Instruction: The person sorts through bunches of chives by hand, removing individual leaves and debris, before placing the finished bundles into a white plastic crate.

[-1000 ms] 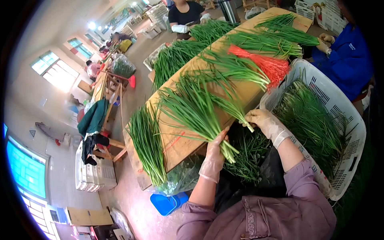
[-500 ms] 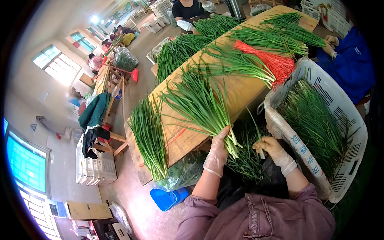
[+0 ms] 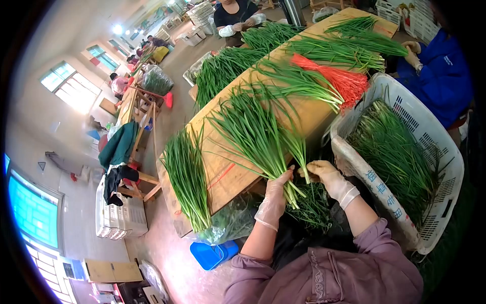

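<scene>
Chive bunch (image 3: 255, 137): lay fanned over the wooden surface (image 3: 225, 177), leaves pointing away from the person, pale stem ends past the near edge.
Left hand (image 3: 272, 202): had its gloved fingers closed around the bunch just above the stem ends.
Right hand (image 3: 331, 182): pinched a slim chive cluster (image 3: 297, 147) near its base with gloved fingers, just beside the bunch.
Left grip: seemed best kept firm yet gentle, since hard squeezing could have bruised the stems and a slack hold could have let them splay.
Stem ends: probably called for level alignment, with the cluster's base drawn even with the others.
Leaves: looked long and prone to tangling, so short, smooth movements along their length likely suited them.
Surface, near end: held a separate chive pile (image 3: 187, 177), apart from the held bunch.
Surface, farther along: carried more chives and a spread of red strands (image 3: 339, 83).
White basket (image 3: 392, 205): stood at the person's right, holding loose greens (image 3: 400, 157).
Below the edge: a clear plastic bag (image 3: 228, 225) bulged near a blue bin (image 3: 212, 255).
Co-workers: one in a blue sleeve (image 3: 440, 81) sat beyond the basket; another in a black top (image 3: 235, 15) was across the surface.
Room: bright windows (image 3: 71, 86) lined the wall behind a second long table (image 3: 127, 104).
</scene>
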Demonstrator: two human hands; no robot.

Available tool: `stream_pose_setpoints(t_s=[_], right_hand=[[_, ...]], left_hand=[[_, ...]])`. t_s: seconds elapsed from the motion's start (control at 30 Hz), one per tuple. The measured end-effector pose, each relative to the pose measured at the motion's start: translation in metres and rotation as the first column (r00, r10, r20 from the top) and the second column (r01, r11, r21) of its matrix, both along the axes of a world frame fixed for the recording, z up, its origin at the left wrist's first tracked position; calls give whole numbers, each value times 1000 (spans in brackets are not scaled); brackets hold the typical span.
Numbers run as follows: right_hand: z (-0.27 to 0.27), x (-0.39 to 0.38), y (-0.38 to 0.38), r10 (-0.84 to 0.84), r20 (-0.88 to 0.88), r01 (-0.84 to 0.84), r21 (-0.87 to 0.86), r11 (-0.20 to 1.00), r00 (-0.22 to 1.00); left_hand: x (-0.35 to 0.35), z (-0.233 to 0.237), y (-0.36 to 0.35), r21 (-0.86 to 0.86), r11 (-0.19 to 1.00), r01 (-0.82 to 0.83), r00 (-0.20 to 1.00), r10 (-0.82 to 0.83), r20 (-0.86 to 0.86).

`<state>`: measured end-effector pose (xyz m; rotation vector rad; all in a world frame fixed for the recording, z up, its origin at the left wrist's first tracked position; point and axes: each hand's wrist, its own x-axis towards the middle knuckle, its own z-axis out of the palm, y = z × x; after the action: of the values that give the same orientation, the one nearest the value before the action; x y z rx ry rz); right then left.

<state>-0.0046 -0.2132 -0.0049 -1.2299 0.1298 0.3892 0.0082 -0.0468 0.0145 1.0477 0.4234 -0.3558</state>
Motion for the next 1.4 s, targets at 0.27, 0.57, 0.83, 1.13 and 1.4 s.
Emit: stream_pose_setpoints(t_s=[0.27,0.57,0.83,1.13,1.4], right_hand=[[-2,0,17,44,209,73,-520,851,977],[19,-3,23,119,86,-99,-206,974,989],[-12,-5,37,-129,470,258,-221,940,873],[-48,-74,16,-160,375,280,-290,915,913],[-20,-52,-3,-92,535,364,-429,827,840]], left_hand=[[-4,-1,-5,-27,998,-62,998,62,-9],[-6,-8,8,-126,991,34,997,-43,-69],[-4,-17,-1,-196,979,-54,998,45,-46],[0,-10,-10,-96,989,-111,994,108,-30],[6,-9,0,-74,994,-82,996,84,29]])
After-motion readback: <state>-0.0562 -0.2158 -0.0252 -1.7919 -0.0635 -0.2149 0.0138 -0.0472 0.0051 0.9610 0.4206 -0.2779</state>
